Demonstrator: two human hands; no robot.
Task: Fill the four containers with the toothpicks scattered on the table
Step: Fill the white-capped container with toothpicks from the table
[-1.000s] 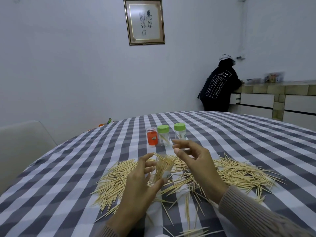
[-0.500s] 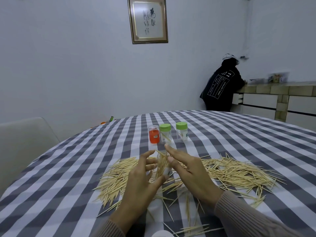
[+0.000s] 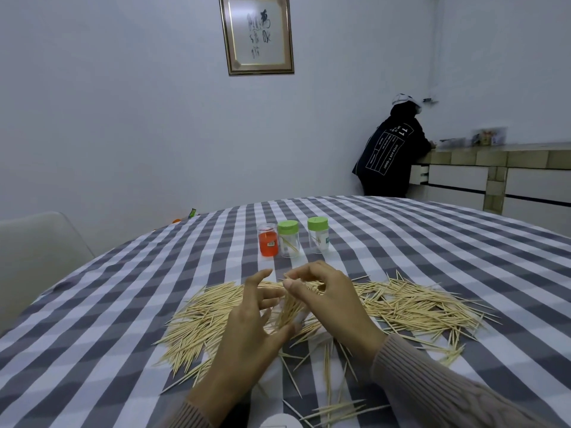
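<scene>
The left hand (image 3: 247, 329) holds a clear container (image 3: 293, 313) packed with toothpicks, thumb curled beneath it and fingers spread behind; the right hand (image 3: 327, 301) has fingers curled over the bundle's top, thumb and forefinger pinched on the tips. Loose toothpicks (image 3: 411, 304) lie scattered across the near checked tablecloth (image 3: 108, 319) on both sides. Farther off stand an orange jar (image 3: 267, 244) and two green-lidded jars (image 3: 288, 238), near one another.

A framed calligraphy picture (image 3: 259, 34) is hung on the pale wall (image 3: 123, 103); a tiled counter (image 3: 494, 156) is seen at right, a person (image 3: 387, 154) leaning there.
</scene>
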